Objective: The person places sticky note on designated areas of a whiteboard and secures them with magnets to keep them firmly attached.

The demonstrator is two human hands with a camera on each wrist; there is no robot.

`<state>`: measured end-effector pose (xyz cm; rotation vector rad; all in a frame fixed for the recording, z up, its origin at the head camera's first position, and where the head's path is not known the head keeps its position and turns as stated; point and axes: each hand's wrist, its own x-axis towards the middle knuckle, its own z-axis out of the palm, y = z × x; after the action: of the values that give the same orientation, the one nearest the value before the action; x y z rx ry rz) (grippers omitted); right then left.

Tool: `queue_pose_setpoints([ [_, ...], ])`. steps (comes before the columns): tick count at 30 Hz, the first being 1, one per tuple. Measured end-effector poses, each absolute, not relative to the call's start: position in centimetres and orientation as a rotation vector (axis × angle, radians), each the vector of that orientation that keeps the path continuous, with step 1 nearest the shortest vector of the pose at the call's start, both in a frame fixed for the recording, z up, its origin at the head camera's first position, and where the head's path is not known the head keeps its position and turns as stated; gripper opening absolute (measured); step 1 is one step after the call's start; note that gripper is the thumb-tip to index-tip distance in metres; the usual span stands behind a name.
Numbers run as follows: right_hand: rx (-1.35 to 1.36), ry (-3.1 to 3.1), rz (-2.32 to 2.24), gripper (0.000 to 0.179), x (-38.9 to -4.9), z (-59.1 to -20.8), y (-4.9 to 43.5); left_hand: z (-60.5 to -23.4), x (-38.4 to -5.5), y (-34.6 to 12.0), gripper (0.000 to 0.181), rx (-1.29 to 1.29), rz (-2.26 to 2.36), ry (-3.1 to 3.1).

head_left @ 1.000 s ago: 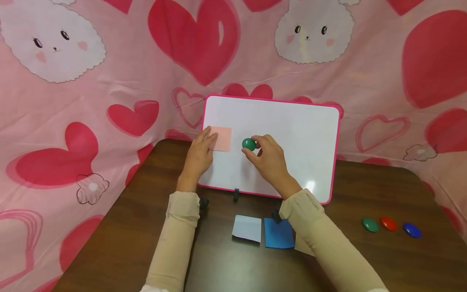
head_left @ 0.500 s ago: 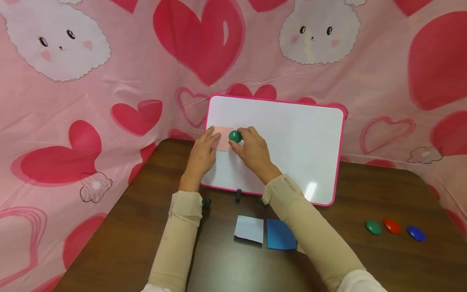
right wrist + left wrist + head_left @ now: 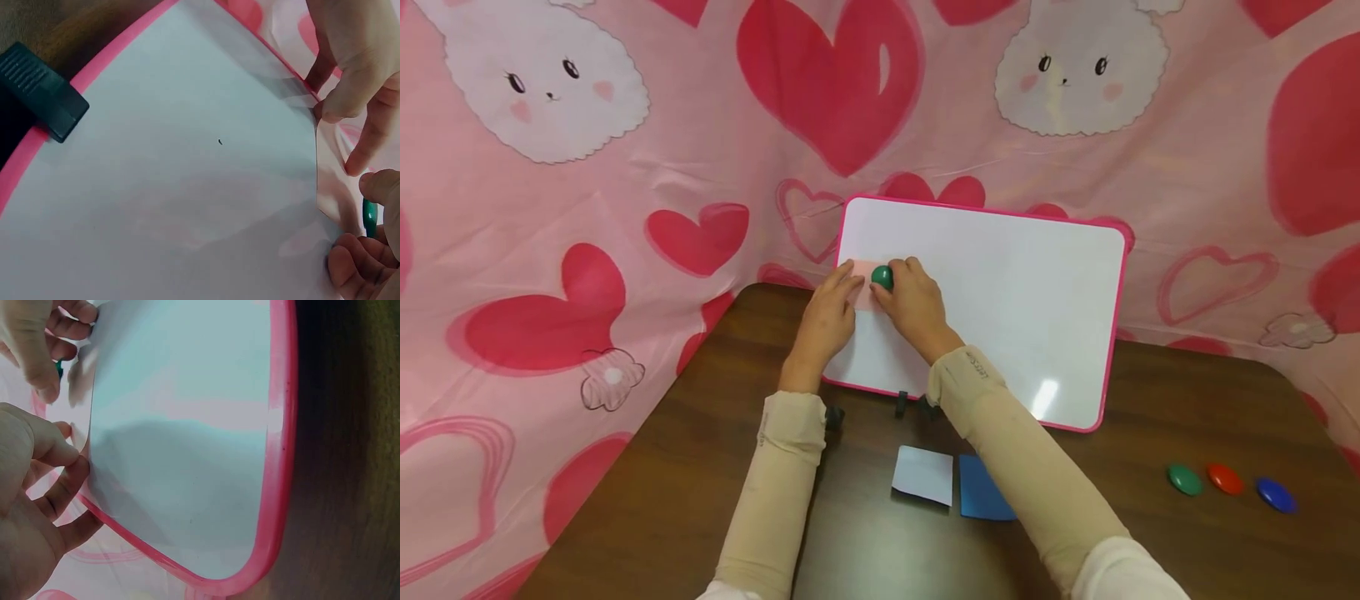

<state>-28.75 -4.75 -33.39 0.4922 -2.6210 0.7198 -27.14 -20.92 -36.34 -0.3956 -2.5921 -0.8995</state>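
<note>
A pink sticky note (image 3: pixel 868 298) lies against the left part of the whiteboard (image 3: pixel 1015 308), which leans upright in a pink frame. My left hand (image 3: pixel 826 321) holds the note by its left side, with thumb and fingertips meeting near its corner in the left wrist view. My right hand (image 3: pixel 917 304) pinches a round green magnet (image 3: pixel 882 277) between thumb and fingers, over the note's right part. Seen edge-on in the right wrist view, the magnet (image 3: pixel 370 217) is beside the note (image 3: pixel 334 178); whether it touches the paper I cannot tell.
On the brown table (image 3: pixel 700 475) lie a white note (image 3: pixel 923 475) and a blue note (image 3: pixel 985 492), partly under the right sleeve. Green (image 3: pixel 1185 479), red (image 3: pixel 1225 478) and blue (image 3: pixel 1276 495) magnets sit at the right. A black clip (image 3: pixel 901 404) grips the board's lower edge.
My right hand has carried the green magnet left, from bare board to over the pink note. The left hand stays at the note. The head view has shifted slightly left.
</note>
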Motion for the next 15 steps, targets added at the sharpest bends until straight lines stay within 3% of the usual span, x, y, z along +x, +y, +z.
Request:
queue_pose_setpoints([
  [15, 0.499, -2.536, 0.554, 0.043, -29.2, -34.3, -4.7, -36.4, -27.0, -20.7, 0.043, -0.385, -0.901, -2.608],
])
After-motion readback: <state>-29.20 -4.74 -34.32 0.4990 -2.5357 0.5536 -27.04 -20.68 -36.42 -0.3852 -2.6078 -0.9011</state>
